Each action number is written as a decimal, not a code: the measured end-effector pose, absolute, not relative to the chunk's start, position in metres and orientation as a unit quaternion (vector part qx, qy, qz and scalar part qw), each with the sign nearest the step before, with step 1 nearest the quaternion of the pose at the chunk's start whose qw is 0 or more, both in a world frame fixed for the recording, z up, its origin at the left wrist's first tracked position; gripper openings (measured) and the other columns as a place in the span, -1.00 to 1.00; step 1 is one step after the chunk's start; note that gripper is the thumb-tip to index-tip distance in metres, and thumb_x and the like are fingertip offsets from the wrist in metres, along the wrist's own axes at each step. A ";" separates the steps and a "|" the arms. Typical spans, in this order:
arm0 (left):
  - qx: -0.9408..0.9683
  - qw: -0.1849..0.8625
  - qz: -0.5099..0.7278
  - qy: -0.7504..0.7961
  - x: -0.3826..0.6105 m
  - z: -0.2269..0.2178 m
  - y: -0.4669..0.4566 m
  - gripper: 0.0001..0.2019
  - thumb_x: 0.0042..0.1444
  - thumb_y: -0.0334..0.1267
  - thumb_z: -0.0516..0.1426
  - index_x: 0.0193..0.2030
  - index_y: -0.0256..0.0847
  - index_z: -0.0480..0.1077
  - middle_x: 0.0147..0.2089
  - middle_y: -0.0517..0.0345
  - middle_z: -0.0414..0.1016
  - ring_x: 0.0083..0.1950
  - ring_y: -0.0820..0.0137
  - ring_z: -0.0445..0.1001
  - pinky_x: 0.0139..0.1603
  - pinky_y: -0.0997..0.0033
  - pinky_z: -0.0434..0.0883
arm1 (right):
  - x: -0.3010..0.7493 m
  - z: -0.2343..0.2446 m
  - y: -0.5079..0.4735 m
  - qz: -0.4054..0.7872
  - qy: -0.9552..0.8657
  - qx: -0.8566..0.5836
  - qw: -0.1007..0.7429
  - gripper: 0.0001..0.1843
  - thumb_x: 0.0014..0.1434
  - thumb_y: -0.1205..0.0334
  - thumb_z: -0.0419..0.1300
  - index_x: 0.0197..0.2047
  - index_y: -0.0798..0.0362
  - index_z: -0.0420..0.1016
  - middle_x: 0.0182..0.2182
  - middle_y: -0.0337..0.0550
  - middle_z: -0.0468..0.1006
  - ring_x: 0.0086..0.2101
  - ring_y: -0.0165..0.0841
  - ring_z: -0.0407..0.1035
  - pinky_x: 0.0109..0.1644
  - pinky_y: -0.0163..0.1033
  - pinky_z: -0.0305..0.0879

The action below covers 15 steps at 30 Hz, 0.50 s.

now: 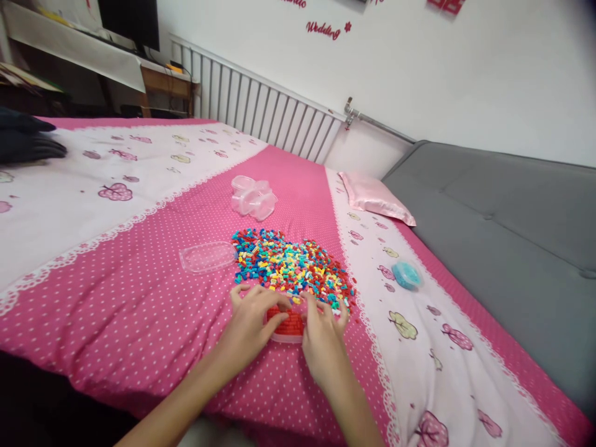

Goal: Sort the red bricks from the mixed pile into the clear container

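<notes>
On the bed (186,354): loose pieces (291,261), with a box (286,339) before them, a lid (207,257) just left, containers (254,200) behind, a tub (406,275) right, a pillow (376,198) behind right.

Container, one: small, see-through plastic (286,339), upright and uncovered, set on the pink dotted bedspread (186,323); sides partly hidden from view. Contents: small red bricks (289,324), closely packed, covering the visible interior. Loose bricks, one heap (293,264): very many, small, plastic, spread in a low, uneven layer just beyond the container; blue and green chiefly at left, yellow and white toward the middle, red mostly at right, with strays along the right edge.
</notes>
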<state>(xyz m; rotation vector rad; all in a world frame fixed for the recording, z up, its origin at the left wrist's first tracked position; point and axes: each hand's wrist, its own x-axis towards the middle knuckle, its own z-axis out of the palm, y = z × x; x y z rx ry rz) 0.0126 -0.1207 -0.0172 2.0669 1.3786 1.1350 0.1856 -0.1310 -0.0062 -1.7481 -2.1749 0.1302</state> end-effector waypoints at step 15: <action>0.725 0.214 0.428 0.496 0.012 -0.014 -0.123 -0.89 0.19 -0.32 0.22 -0.24 0.00 0.57 -0.15 0.24 0.69 -0.02 0.18 0.50 0.29 0.01 0.04 | 0.189 0.002 -0.133 0.074 -0.784 -0.586 0.193 -0.36 0.19 0.66 -0.14 0.25 0.12 0.37 -0.03 -0.01 0.65 0.13 -0.21 0.42 0.46 0.24 -0.37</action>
